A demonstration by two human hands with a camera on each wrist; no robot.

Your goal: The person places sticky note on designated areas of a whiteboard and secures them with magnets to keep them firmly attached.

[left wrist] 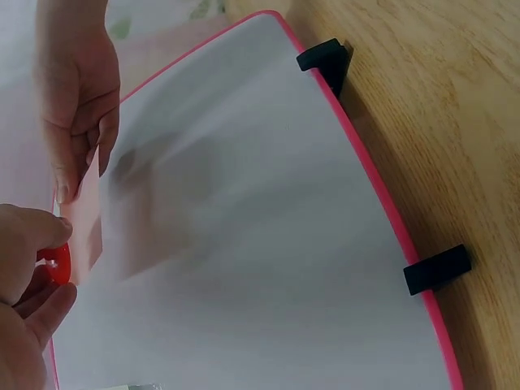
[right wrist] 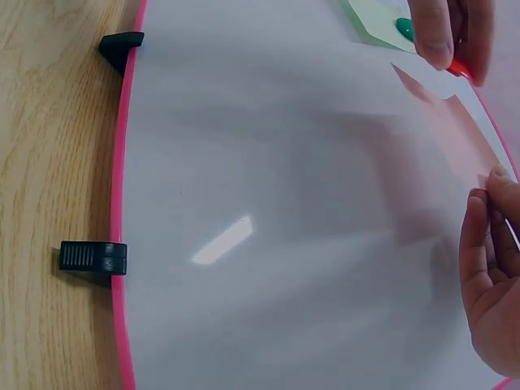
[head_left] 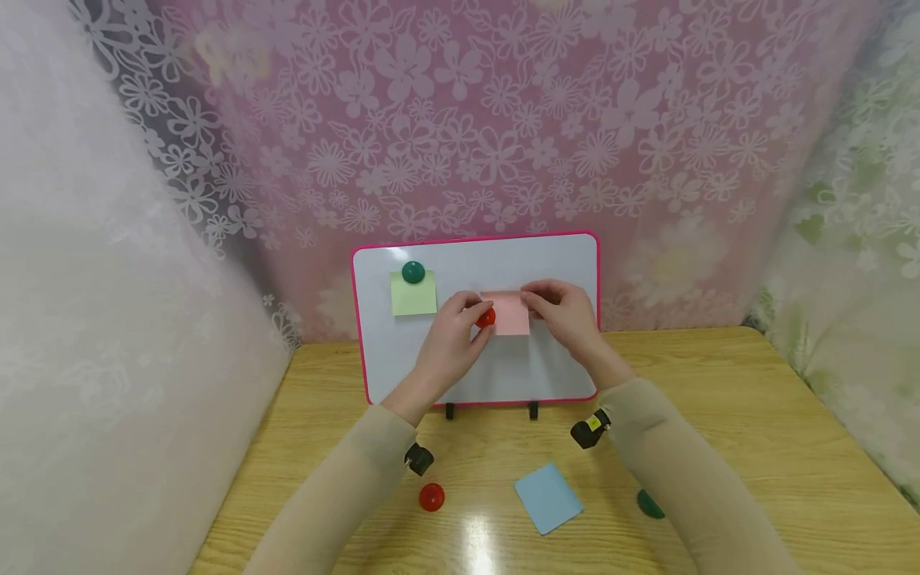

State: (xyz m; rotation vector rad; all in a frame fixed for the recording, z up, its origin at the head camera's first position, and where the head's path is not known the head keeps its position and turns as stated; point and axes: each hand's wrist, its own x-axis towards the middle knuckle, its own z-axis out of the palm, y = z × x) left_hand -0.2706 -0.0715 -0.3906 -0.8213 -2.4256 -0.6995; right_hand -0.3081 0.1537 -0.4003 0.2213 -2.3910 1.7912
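On whiteboard [head_left: 546,263] | left hand [head_left: 453,335] fingers pinch red magnet [head_left: 486,317] | right hand [head_left: 568,315] fingers pinch pink note [head_left: 509,313]

Two red magnets [head_left: 485,317] [head_left: 431,497], two green magnets [head_left: 413,272] [head_left: 650,504], three paper notes [head_left: 413,297] [head_left: 509,313] [head_left: 549,497], one whiteboard [head_left: 546,263].

1. Pink curtain [head_left: 503,120] with white flower print hangs across the back.
2. Plain whitish drape [head_left: 86,319] on the left; the right one [head_left: 862,279] looks greenish, though it's blurry.
3. Light wooden table [head_left: 755,415], with a bright glare spot [head_left: 477,531] near the front edge.
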